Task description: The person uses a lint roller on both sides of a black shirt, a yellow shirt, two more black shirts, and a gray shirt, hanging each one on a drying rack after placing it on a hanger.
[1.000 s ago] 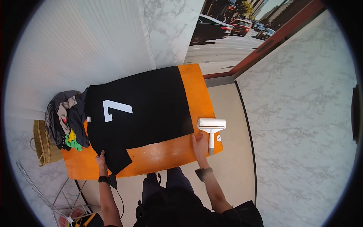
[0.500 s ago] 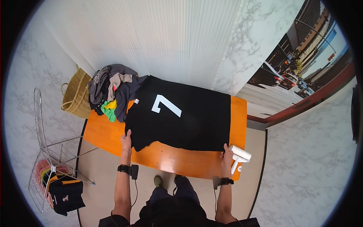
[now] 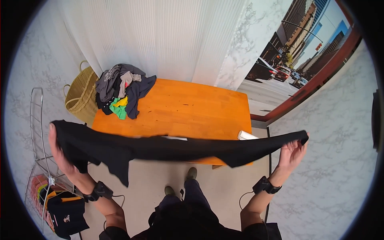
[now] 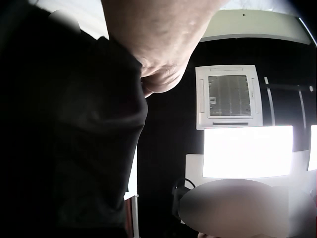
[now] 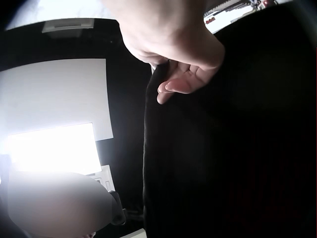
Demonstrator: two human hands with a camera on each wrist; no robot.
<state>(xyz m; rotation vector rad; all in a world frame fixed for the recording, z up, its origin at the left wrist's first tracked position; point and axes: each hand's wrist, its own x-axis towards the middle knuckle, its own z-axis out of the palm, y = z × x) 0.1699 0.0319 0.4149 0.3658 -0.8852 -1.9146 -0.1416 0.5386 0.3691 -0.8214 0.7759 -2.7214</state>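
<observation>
A black shirt [image 3: 172, 150] is stretched in the air between both hands, above the near edge of the orange table [image 3: 200, 104]; only a sliver of its white print shows. The left hand [image 3: 62, 154] grips one end of it at the far left, and the right hand [image 3: 293, 154] pinches the other end at the right. In the left wrist view, dark cloth [image 4: 89, 129] hangs from the left hand [image 4: 153, 44]. The right wrist view shows the right hand [image 5: 173, 44] with thumb and fingers on the edge of the cloth [image 5: 198, 148].
A heap of clothes [image 3: 120, 88] lies on the table's left end beside a wicker basket [image 3: 82, 98]. A white lint roller [image 3: 246, 136], partly hidden by the shirt, lies at the table's right. At the lower left stands a metal drying rack [image 3: 38, 120] with small shirts [image 3: 66, 214].
The shirt, spread flat on the table before, has been lifted off it and pulled out lengthwise. Both hands have risen and moved apart; the right hand has taken hold of its end.
</observation>
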